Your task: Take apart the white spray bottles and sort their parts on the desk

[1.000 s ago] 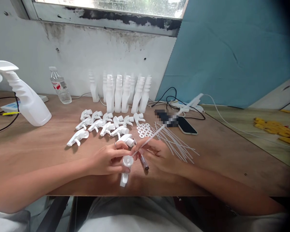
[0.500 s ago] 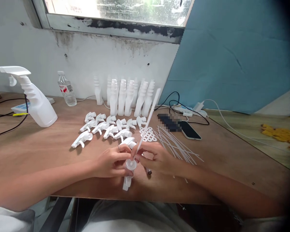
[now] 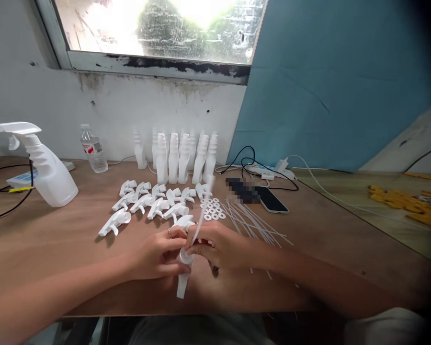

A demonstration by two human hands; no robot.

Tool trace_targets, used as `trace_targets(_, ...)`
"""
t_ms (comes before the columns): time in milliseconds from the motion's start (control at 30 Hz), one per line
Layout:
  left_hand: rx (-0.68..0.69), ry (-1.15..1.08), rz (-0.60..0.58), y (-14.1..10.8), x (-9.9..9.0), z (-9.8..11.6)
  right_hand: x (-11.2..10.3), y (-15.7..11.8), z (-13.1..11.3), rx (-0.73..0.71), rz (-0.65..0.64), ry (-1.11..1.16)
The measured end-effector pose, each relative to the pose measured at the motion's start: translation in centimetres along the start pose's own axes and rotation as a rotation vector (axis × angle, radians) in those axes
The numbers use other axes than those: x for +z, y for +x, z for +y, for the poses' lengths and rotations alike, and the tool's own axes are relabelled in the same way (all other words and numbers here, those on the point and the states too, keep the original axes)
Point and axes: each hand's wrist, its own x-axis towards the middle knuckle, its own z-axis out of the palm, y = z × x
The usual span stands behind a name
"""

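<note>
Near the table's front edge, my left hand (image 3: 165, 254) is closed around a white trigger spray head (image 3: 182, 285), its collar facing up. My right hand (image 3: 217, 244) pinches a thin white dip tube (image 3: 198, 227) low down, where it meets the collar; the tube's lower end is hidden by my fingers. The tube rises from the pinch, bent and blurred near the top. Just beyond my hands lie several loose trigger spray heads (image 3: 158, 209) in rows. To their right are white ring gaskets (image 3: 212, 209) and a loose bundle of dip tubes (image 3: 256, 223).
White bottles without heads (image 3: 184, 160) stand by the wall. An assembled spray bottle (image 3: 53, 175) and a clear water bottle (image 3: 94, 149) are at left. A phone (image 3: 273, 200) lies beside a blurred-out dark object (image 3: 242, 190). Cables (image 3: 287, 188) run behind them.
The dip tube, straight before, now bends as my right hand presses at the collar. The whole view has shifted, with the tabletop things appearing lower and slightly to the left.
</note>
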Motion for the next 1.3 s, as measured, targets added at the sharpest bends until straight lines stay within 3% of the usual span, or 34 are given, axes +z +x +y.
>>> trace_targets(433, 0.021, -0.059, 0.014, -0.2, 0.3, -0.6, 0.6, 0.5, 0.8, -0.026, 0.012, -0.085)
trace_targets(600, 0.016, -0.123, 0.015, -0.1, 0.4, -0.4, 0.6, 0.5, 0.9, -0.043, -0.050, -0.026)
trace_targets(867, -0.002, -0.067, 0.012, -0.1, 0.5, -0.6, 0.8, 0.3, 0.6, -0.034, -0.049, 0.037)
trace_targets(1133, -0.006, -0.006, 0.022, 0.0, 0.5, -0.3, 0.2, 0.1, 0.3, 0.115, -0.094, -0.105)
trace_targets(1300, -0.030, -0.032, 0.077, -0.5, 0.5, -0.3, 0.1, -0.2, 1.1, 0.156, -0.043, 0.024)
